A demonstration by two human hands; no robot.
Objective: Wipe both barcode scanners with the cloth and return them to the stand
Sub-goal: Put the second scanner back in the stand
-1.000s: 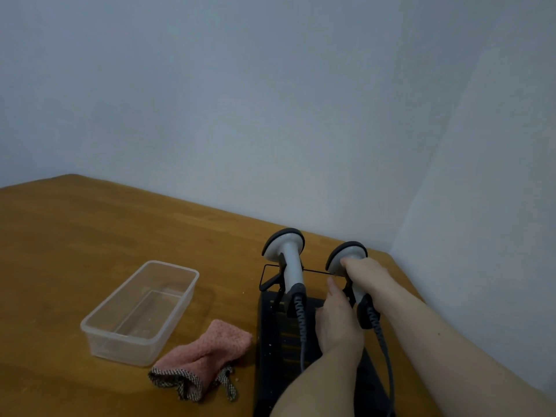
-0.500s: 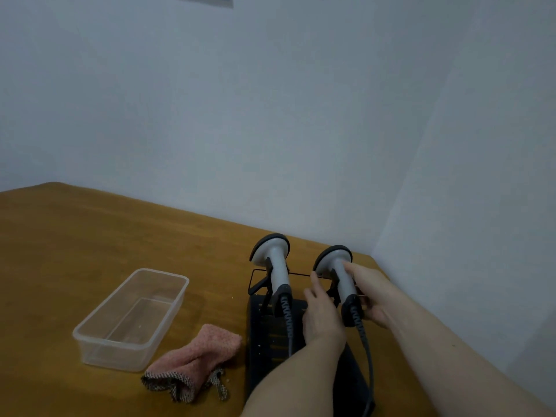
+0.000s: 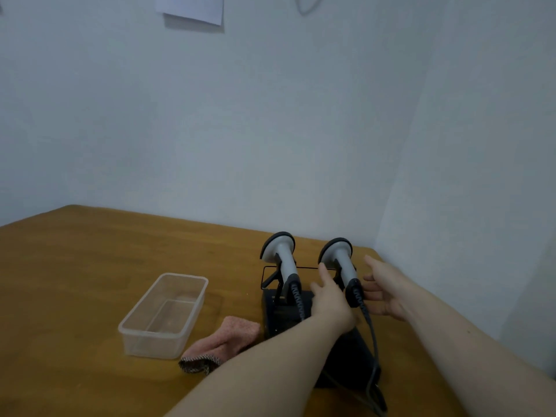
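Standing upright in black wire stand (image 3: 272, 276) at far right table corner: left grey-and-black barcode scanner (image 3: 282, 263) and right grey-and-black barcode scanner (image 3: 341, 267), long axes near vertical, heads up and tilted left, coiled cables trailing toward near edge. Flanking right scanner: left hand (image 3: 329, 299), fingers straight, just beside handle; right hand (image 3: 386, 288), spread, apart from handle. Lying left of stand base: pink knitted cloth (image 3: 225, 341), beside clear rectangular plastic container (image 3: 164, 316). Stretching left: bare wooden table (image 3: 75, 266). Closing in right: wall.
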